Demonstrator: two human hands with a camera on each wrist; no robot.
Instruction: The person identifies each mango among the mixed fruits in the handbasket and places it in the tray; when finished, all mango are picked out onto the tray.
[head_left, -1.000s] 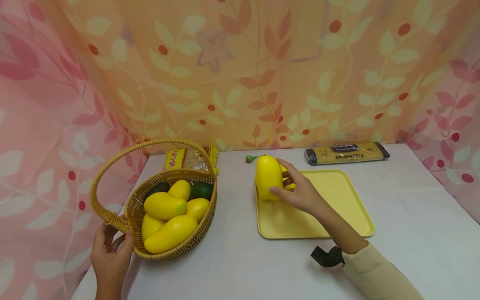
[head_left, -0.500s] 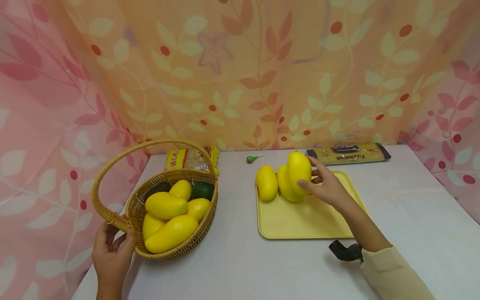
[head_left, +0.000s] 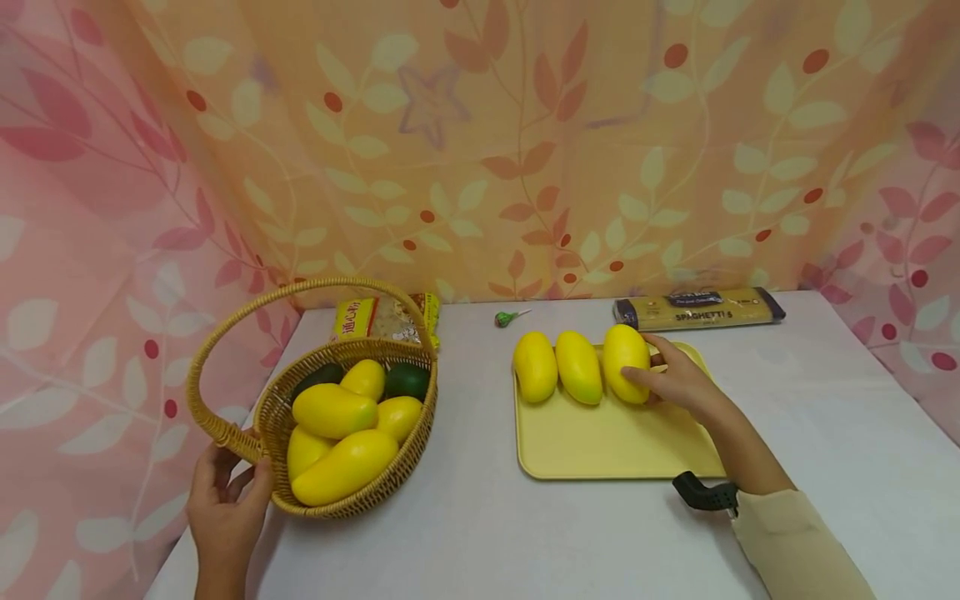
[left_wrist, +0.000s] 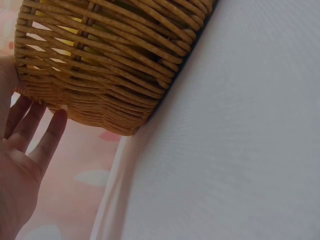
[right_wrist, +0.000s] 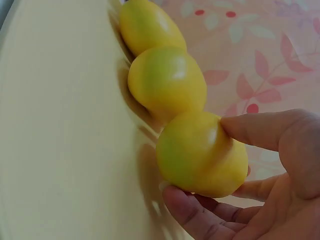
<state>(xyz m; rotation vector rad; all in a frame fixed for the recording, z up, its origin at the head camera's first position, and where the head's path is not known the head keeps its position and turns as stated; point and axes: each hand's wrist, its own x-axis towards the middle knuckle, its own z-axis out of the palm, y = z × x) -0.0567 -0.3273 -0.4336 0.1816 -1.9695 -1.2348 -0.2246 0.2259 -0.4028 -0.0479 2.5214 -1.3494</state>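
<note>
My right hand holds a yellow mango between thumb and fingers over the right part of the yellow tray. Seen from the right wrist, the thumb lies on one side of that mango and the fingers on the other, close over the tray. Left of it, a second mango and a third mango lie side by side along the tray's far edge. My left hand grips the wicker basket at its left end, by the foot of the handle. Several yellow mangoes fill the basket.
Two dark green fruits also lie in the basket. Behind it is a yellow-and-clear food packet. A lollipop and a spaghetti pack lie along the back. A black curved device hangs at my right sleeve.
My right hand has carried its mango rightward from the tray's left end and lowered it beside the other two, which now show in full. The left hand stays at the basket.
</note>
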